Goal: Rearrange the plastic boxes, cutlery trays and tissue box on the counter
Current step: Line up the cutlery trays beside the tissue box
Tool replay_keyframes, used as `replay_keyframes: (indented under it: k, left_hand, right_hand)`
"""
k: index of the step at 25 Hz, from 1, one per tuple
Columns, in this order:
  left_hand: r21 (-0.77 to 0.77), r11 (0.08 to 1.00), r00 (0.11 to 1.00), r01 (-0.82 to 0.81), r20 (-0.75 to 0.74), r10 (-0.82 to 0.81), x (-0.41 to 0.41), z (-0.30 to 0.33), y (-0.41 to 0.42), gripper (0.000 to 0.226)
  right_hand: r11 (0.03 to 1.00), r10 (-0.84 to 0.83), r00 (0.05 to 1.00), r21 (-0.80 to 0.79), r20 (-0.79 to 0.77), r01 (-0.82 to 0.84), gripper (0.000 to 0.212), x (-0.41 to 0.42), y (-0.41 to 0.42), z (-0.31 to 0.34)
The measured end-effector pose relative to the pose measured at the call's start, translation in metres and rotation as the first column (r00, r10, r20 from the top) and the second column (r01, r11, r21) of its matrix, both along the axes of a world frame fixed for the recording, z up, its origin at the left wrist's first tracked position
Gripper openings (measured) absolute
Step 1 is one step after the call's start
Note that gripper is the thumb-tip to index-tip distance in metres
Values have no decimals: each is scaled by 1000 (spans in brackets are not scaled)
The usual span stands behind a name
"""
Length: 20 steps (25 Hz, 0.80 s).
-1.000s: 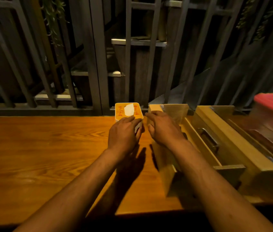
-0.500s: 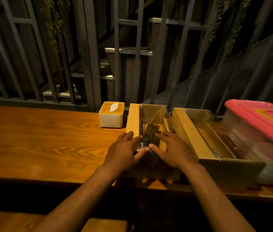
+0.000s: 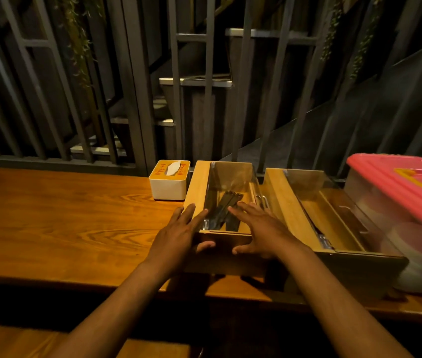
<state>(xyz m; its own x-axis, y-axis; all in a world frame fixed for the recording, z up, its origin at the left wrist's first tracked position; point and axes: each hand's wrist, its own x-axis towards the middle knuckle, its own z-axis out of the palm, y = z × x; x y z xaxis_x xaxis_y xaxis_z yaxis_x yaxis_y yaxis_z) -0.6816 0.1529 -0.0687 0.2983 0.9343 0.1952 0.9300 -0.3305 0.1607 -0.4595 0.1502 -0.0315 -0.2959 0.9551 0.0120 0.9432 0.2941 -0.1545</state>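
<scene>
On the wooden counter, near its front edge, the nearer cutlery tray stood with its long axis running away from the person, toward the metal railing. Both hands were on its near end. The left hand lay on the left front corner, fingers spread flat over the top edge and thumb on the front wall. The right hand mirrored it on the right corner. The fingers of both hands were spread apart and not closed around anything; it looked more like a press on the wood than a true grasp. Dark cutlery lay inside the tray, under a clear lid, just ahead of the fingertips.

The tray extended straight forward from both hands, so I judge that a push or a pull along this axis would be the easy move, with both hands equally near. The tissue box stood just beside the tray's far left side, and the second cutlery tray lay just beside its right side, angled. Farther right sat the plastic box with a pink lid.

The orange top of the tissue box carried red marks, too small to read. The yellow mark on the pink lid was blurred.
</scene>
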Motion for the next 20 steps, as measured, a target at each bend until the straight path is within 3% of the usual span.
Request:
replay_keyframes:
  k: [20]
  left_hand:
    - [57, 998, 998, 7, 65, -10, -3, -2, 83, 78]
  right_hand:
    - [998, -50, 999, -48, -17, 49, 104, -11, 94, 0]
